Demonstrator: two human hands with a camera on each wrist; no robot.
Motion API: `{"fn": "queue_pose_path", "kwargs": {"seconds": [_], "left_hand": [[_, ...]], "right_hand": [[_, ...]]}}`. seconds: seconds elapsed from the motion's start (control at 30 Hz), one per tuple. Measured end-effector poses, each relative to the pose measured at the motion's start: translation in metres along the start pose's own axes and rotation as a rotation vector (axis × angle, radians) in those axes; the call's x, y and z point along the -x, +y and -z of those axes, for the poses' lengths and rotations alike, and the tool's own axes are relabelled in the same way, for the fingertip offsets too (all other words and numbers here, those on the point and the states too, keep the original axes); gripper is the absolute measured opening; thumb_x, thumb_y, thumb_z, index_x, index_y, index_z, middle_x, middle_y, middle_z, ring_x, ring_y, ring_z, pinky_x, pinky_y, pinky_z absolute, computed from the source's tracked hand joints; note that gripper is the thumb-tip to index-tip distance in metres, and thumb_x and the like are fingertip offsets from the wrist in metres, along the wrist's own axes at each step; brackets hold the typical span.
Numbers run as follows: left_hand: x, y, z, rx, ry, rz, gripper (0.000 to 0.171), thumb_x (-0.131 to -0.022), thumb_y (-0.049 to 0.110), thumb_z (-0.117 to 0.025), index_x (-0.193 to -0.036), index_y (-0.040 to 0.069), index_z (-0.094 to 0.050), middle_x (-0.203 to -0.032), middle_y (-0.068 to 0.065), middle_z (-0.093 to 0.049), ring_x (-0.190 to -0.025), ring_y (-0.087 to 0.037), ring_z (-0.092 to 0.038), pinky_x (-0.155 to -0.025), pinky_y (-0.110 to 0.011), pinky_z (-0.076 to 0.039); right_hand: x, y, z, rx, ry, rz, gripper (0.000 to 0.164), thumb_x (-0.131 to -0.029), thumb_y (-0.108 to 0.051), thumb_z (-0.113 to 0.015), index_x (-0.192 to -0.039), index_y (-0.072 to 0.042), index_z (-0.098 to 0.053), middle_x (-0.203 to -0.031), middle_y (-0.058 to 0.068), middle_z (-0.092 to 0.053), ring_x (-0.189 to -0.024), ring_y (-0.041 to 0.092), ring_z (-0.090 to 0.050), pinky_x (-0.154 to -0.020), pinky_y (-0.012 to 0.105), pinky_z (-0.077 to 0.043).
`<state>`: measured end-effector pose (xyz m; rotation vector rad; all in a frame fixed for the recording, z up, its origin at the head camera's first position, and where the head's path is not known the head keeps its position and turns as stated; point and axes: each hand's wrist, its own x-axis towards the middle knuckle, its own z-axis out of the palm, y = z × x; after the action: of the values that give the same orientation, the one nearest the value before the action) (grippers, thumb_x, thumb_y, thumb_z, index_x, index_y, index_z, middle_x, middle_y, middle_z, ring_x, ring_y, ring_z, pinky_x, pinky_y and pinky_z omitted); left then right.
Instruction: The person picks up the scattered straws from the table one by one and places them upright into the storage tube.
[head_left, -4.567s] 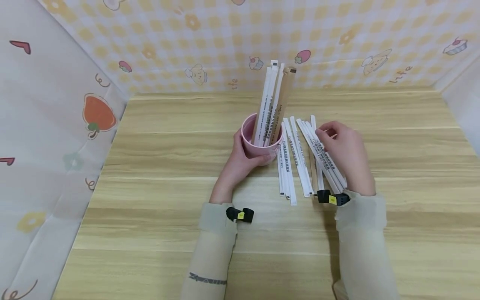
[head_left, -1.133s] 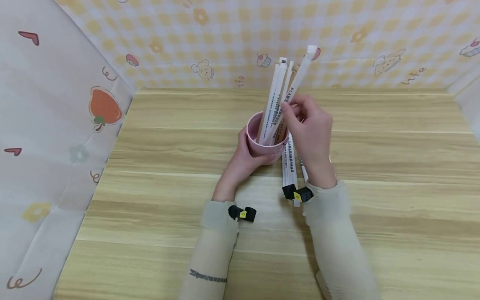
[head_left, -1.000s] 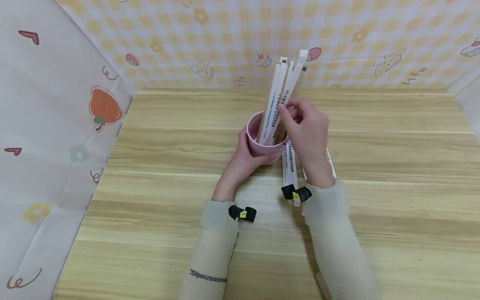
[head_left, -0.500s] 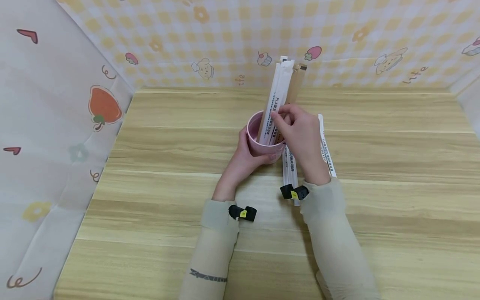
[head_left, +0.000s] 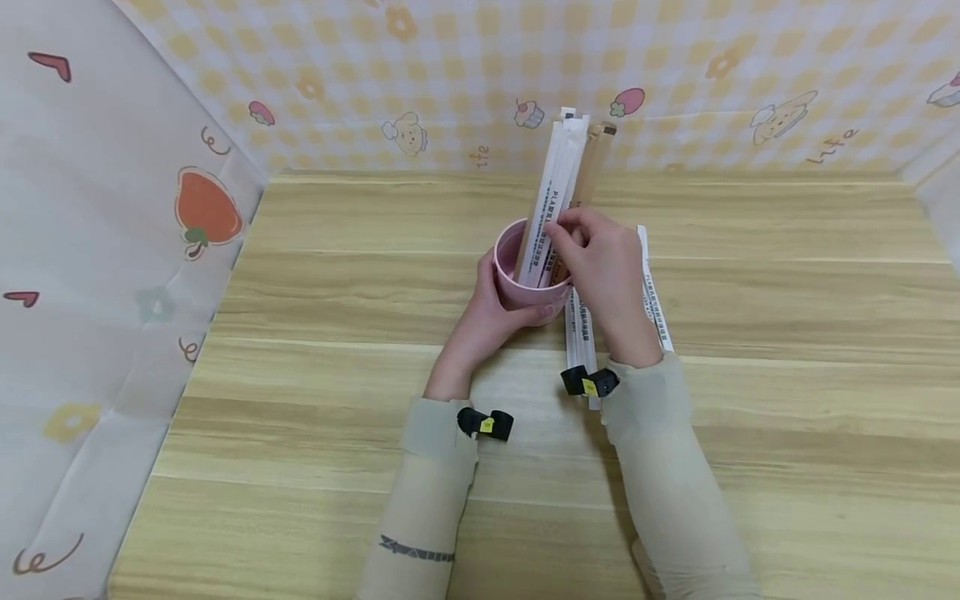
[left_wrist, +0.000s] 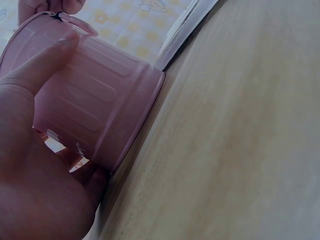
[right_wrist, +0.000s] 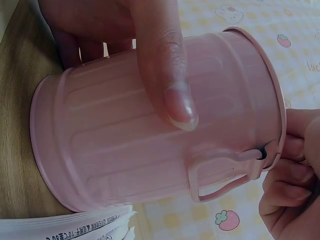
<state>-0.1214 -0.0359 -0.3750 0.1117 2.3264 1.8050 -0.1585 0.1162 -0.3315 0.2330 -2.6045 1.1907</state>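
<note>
My left hand (head_left: 491, 321) grips a pink ribbed cup (head_left: 525, 297) that stands on the table, with the thumb across its near side. In the right wrist view the cup (right_wrist: 135, 120) shows a small side handle (right_wrist: 220, 172). White and brown paper-wrapped straws lean upright inside it, one of them a brown straw (head_left: 591, 171). Over the rim, my right hand (head_left: 603, 262) pinches a white paper-wrapped straw (head_left: 567, 162) between thumb and index finger; its lower end is inside the cup.
More white wrapped straws (head_left: 579, 337) lie on the table right of the cup, partly under the right hand and forearm. Another wrapped straw (head_left: 651, 287) lies farther right. The wooden table (head_left: 315, 400) meets a patterned cloth backdrop (head_left: 450, 83) behind.
My right hand has moved left from the straws on the table to the cup, bringing a white wrapped straw and lowering it in among the others. The left hand stays on the cup.
</note>
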Motion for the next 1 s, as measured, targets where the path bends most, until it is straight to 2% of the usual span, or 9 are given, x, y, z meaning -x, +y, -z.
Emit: {"fn": "queue_pose_path", "kwargs": {"seconds": [0.5, 0.83, 1.0], "left_hand": [[-0.0004, -0.0002, 0.0006, -0.006, 0.004, 0.006, 0.101, -0.068, 0.022, -0.078, -0.141, 0.022, -0.008, -0.141, 0.0, -0.024, -0.124, -0.014, -0.027, -0.101, -0.035, -0.026], [-0.0015, -0.0003, 0.0, 0.001, 0.005, -0.003, 0.1, -0.068, 0.022, -0.078, -0.14, 0.023, -0.009, -0.139, 0.002, -0.024, -0.122, -0.013, -0.029, -0.1, -0.034, -0.028], [-0.0012, -0.0004, -0.0004, 0.004, 0.008, 0.001, 0.1, -0.068, 0.022, -0.078, -0.14, 0.024, -0.01, -0.14, 0.002, -0.025, -0.123, -0.013, -0.028, -0.101, -0.033, -0.026]], "right_hand": [[-0.0005, 0.0001, -0.0041, 0.084, 0.036, -0.006, 0.027, -0.087, -0.03, -0.057, -0.095, -0.007, -0.068, -0.058, -0.003, -0.052, -0.046, 0.011, -0.043, -0.041, 0.024, -0.033], [-0.0003, -0.0001, -0.0013, 0.042, 0.028, 0.0, 0.027, -0.087, -0.031, -0.056, -0.095, -0.008, -0.068, -0.059, -0.002, -0.051, -0.048, 0.011, -0.043, -0.042, 0.024, -0.034], [0.0003, 0.001, 0.0036, 0.034, 0.063, 0.023, 0.029, -0.087, -0.031, -0.055, -0.095, -0.007, -0.068, -0.057, -0.001, -0.05, -0.047, 0.012, -0.041, -0.041, 0.024, -0.031]]}}
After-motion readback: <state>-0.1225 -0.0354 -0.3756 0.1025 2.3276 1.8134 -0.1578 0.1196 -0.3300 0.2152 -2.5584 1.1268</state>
